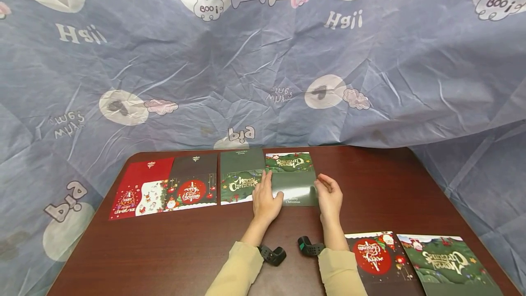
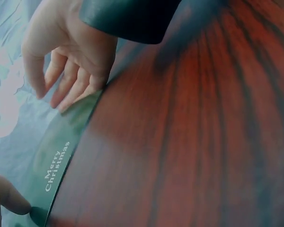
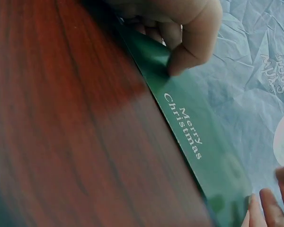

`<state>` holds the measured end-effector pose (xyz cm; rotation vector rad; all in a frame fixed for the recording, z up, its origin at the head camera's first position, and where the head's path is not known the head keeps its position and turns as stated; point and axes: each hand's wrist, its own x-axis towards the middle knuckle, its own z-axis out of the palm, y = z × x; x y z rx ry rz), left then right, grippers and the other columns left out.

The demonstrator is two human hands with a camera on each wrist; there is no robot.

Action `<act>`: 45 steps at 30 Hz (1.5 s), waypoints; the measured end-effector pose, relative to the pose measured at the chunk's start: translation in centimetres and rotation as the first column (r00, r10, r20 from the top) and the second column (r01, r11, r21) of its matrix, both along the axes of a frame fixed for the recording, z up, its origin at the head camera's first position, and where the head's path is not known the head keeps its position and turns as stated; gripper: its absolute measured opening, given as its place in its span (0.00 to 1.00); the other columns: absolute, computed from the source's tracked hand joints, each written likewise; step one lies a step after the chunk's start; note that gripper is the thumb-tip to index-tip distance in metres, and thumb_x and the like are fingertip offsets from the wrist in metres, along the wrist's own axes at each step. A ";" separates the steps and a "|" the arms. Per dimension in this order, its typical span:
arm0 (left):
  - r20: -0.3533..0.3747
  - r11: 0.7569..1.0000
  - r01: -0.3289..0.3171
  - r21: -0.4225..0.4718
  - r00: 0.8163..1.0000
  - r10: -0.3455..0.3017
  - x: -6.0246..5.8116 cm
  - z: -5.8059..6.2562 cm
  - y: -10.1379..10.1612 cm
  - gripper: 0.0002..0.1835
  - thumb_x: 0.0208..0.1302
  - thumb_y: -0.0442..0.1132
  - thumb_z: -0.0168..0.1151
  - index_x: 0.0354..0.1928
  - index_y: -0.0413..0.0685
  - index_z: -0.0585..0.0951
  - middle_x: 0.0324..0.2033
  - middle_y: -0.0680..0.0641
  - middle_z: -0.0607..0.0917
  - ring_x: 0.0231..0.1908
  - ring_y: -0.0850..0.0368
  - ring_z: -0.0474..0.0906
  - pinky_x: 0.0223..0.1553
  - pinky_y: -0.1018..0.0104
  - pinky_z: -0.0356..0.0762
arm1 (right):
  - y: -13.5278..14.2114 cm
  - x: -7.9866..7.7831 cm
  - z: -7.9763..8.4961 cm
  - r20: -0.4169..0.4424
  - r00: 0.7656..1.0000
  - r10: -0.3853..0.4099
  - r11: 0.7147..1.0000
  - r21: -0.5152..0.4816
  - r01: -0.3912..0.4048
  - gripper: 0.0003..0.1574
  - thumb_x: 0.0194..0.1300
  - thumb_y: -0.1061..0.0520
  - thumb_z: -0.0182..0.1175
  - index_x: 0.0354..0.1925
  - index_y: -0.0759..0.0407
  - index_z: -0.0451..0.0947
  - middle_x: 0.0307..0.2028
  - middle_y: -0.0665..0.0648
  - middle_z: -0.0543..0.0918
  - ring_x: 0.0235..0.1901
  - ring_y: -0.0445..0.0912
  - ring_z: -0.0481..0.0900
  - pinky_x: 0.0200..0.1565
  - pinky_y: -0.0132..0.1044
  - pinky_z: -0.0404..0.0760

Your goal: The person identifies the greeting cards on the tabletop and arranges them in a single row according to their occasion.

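Between the hands lies a folded Christmas card (image 1: pixel 292 186), its plain green half nearer the person and its printed half beyond. My left hand (image 1: pixel 266 198) is at its left edge, fingers stretched away from me and the thumb over the green half. At the right edge is my right hand (image 1: pixel 330 198), its fingertips touching the side with the thumb close by. White "Merry Christmas" lettering shows on the green card (image 2: pixel 57 161) in the left wrist view. Another green Christmas card (image 1: pixel 241 182) lies just left of the left hand, partly covered by its fingers.
Further left are a dark card with a red circle (image 1: pixel 191 191) and a red card (image 1: pixel 135 191). Another dark card (image 1: pixel 374 259) and a green card (image 1: pixel 448 259) lie at the front right of the brown table (image 1: pixel 172 250). A patterned blue cloth (image 1: pixel 263 58) hangs behind.
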<state>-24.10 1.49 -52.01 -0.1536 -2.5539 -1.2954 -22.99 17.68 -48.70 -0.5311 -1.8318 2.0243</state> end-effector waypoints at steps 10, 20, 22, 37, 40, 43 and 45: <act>-0.044 0.999 -0.041 -0.003 0.998 0.040 0.2 0.0 0.0 0.31 0.54 0.38 0.54 0.64 0.42 0.68 0.65 0.40 0.66 0.54 0.47 0.66 0.54 0.51 0.61 | 0.2 -0.1 -0.2 -0.016 0.997 -0.071 0.997 -0.039 0.070 0.29 0.50 0.82 0.51 0.52 0.71 0.72 0.53 0.69 0.76 0.50 0.54 0.76 0.38 0.22 0.76; -0.124 0.992 -0.121 -0.035 0.986 0.116 0.4 -0.2 0.0 0.25 0.53 0.41 0.62 0.54 0.40 0.76 0.51 0.43 0.80 0.50 0.47 0.70 0.53 0.55 0.63 | 0.5 -0.3 -0.6 -0.064 0.985 -0.160 0.978 -0.144 0.149 0.23 0.53 0.81 0.54 0.50 0.76 0.72 0.45 0.68 0.78 0.40 0.45 0.82 0.41 0.26 0.78; -0.123 0.991 -0.129 -0.040 0.985 0.124 0.4 -0.3 0.0 0.24 0.53 0.41 0.62 0.53 0.42 0.77 0.49 0.45 0.82 0.47 0.48 0.70 0.51 0.55 0.64 | 0.5 -0.3 -0.6 -0.065 0.987 -0.149 0.978 -0.156 0.137 0.21 0.55 0.80 0.54 0.49 0.76 0.72 0.47 0.69 0.78 0.41 0.45 0.82 0.42 0.27 0.78; -0.138 0.992 -0.123 0.005 0.983 0.122 0.7 -0.1 0.2 0.21 0.56 0.39 0.60 0.53 0.39 0.77 0.57 0.38 0.75 0.51 0.44 0.70 0.54 0.51 0.63 | 0.1 -0.2 -0.7 -0.057 0.997 0.051 0.991 -0.122 -0.058 0.24 0.66 0.57 0.57 0.56 0.69 0.68 0.48 0.54 0.74 0.48 0.38 0.72 0.53 0.29 0.70; -0.166 0.992 -0.124 0.001 0.979 0.123 0.6 -0.2 0.1 0.20 0.57 0.39 0.60 0.52 0.40 0.78 0.58 0.39 0.75 0.51 0.44 0.70 0.54 0.51 0.64 | 0.1 -0.1 -0.6 -0.065 0.992 0.105 0.987 -0.115 -0.112 0.28 0.69 0.54 0.53 0.59 0.70 0.65 0.55 0.60 0.70 0.55 0.44 0.69 0.62 0.37 0.63; -0.225 0.991 -0.130 -0.009 0.966 0.125 0.7 -0.3 0.0 0.19 0.57 0.38 0.60 0.51 0.40 0.78 0.57 0.39 0.75 0.51 0.44 0.71 0.53 0.52 0.66 | 0.1 -0.1 -0.4 -0.088 0.987 0.137 0.982 -0.121 -0.147 0.28 0.72 0.52 0.48 0.61 0.71 0.62 0.61 0.64 0.65 0.62 0.50 0.64 0.66 0.43 0.55; -0.284 0.991 -0.134 -0.012 0.951 0.125 0.7 -0.3 0.0 0.17 0.56 0.37 0.60 0.48 0.39 0.79 0.55 0.38 0.77 0.49 0.43 0.72 0.52 0.52 0.67 | 0.1 0.0 -0.3 -0.115 0.984 0.134 0.980 -0.135 -0.149 0.28 0.73 0.52 0.45 0.61 0.72 0.60 0.62 0.65 0.64 0.65 0.53 0.62 0.67 0.43 0.53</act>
